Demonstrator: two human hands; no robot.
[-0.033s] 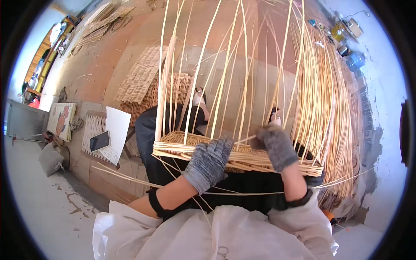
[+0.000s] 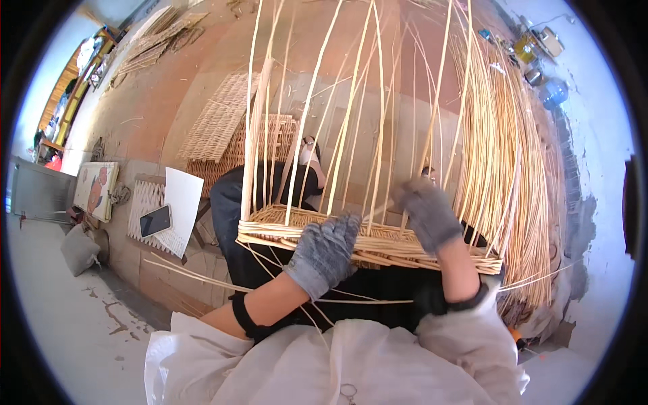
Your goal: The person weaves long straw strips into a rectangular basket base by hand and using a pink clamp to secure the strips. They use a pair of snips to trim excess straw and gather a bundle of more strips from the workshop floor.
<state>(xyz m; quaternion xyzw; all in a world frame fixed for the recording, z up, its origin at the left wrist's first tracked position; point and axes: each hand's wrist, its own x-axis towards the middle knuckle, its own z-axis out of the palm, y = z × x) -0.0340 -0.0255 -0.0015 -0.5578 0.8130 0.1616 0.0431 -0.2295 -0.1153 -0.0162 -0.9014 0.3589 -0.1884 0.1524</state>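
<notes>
A partly woven wicker basket (image 2: 273,233) lies across my lap, its low woven wall towards me and tall pale willow stakes (image 2: 310,101) standing up from it. My left hand (image 2: 325,253), in a grey knit glove, is closed over the wall's near edge left of the middle, fingers on top. Farther right, my right hand (image 2: 430,217), gloved the same way, is raised just above the wall among the stakes. Its fingertips are blurred but look pinched on a willow rod (image 2: 380,208) that runs from beside my left fingers. Loose rod ends (image 2: 196,275) stick out beneath the basket.
A thick bundle of long willow rods (image 2: 503,162) lies at the right. Woven wicker panels (image 2: 219,118) rest on the floor ahead to the left. Nearer on the left are a phone (image 2: 156,221) and a white paper sheet (image 2: 183,202). A blue water jug (image 2: 553,93) stands far right.
My right hand has risen a little and shifted slightly left, and the rod at its fingers now slants more steeply upward. My left hand stays on the wall.
</notes>
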